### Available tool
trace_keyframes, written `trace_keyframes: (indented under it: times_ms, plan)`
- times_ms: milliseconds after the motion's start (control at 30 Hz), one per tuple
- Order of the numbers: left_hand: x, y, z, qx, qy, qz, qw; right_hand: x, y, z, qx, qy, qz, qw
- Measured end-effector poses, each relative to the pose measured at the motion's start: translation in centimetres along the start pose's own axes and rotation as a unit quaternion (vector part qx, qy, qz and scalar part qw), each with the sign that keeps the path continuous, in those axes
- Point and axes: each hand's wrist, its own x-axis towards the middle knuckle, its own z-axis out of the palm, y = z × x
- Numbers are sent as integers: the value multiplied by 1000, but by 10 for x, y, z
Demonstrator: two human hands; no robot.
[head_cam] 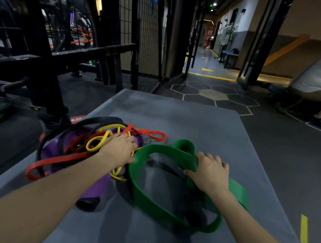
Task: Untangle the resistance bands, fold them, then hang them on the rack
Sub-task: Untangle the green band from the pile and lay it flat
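Tangle of bands [86,145]: lying at the left of the tabletop [175,119], red, yellow, purple and black loops interlaced.
Left hand [119,148]: pressing the tangle, fingers spread flat; best kept as anchor.
Green band [148,194]: lying right of the tangle, nearly free.
Right hand [209,173]: fingers gripping the green band; should be drawing it rightward slowly, watching for snags.

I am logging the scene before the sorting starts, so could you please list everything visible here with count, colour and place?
green band: one, green, wide loop on the mat's right half, apart from the pile
purple band: one, purple, under the pile at left
red bands: at least one, red-orange, through the pile
yellow band: one, yellow, thin, on top of the pile
black bands: at least one, black, around the pile's far edge
mat: one, grey, underneath everything
seated person: one, far right
left hand: on the pile
right hand: fingers gripping the green band
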Motion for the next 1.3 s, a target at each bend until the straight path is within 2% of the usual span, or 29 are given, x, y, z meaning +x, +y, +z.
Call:
trace_keyframes:
  times_ms: [233, 367, 500, 667, 733, 800, 867, 933, 1033, 1167, 1300]
  plan:
    - [-18, -53, 13, -31, -38, -78, 996, -3, -9, 5, -20, 0, -18, 1000]
    - [-34, -75, 18, -79, -33, -139, 987, -6, -20, 10, -12, 35, -22, 999]
    - [-50, -66, 33, -96, 4, -148, 984, -6, -25, 13, -15, 35, -3, 999]
    - [-51, -53, 23, -55, -8, -152, 987, -9, -27, 12, -32, 3, -27, 999]
    - [-48, -48, 9, -71, 56, -140, 986, -11, -27, 6, -18, -16, -31, 999]
    - [-48, -33, -10, -78, 156, -111, 978, -13, -26, 1, 10, -37, -34, 999]
    - [-53, -8, -26, -137, 214, -65, 965, -18, -22, -4, 40, -62, -45, 996]
    - [-58, 23, -35, -211, 202, -26, 956, -25, -17, -9, 65, -80, -69, 992]
    - [-63, 68, -47, -289, 145, 15, 946, -38, -7, -21, 125, -96, -112, 981]
    - [-63, 102, -58, -267, 91, 42, 959, -61, 8, -37, 202, -122, -163, 958]
    - [-77, 108, -63, -274, 61, 3, 960, -78, 32, -47, 198, -72, -128, 969]
